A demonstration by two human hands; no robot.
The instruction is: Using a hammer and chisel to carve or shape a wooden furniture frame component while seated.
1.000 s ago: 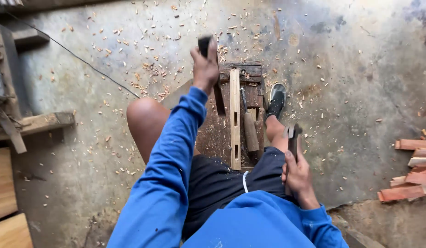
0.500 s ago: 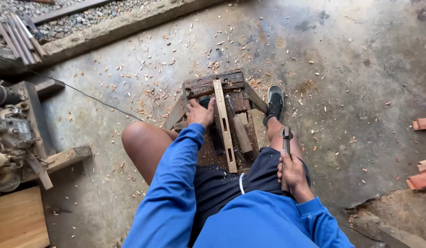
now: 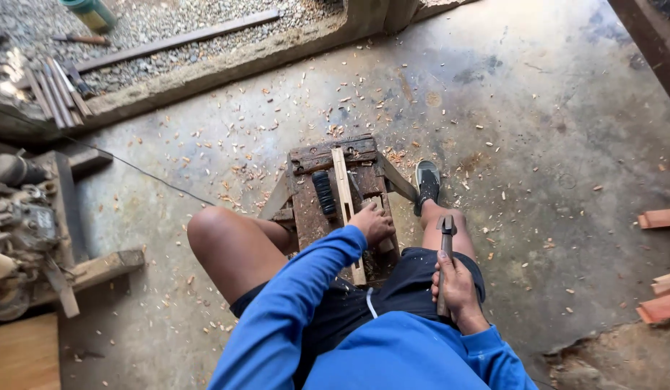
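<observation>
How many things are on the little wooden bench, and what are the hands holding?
Wood strip on the bench, pressed by the left hand: 1
Dark ribbed tool on the bench: 1
Hammer in the right hand: 1
Total: 3

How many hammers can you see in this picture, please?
1. The hammer is in the right hand, upright over the right thigh. Others may lie hidden among the clutter at the left edge.
</observation>
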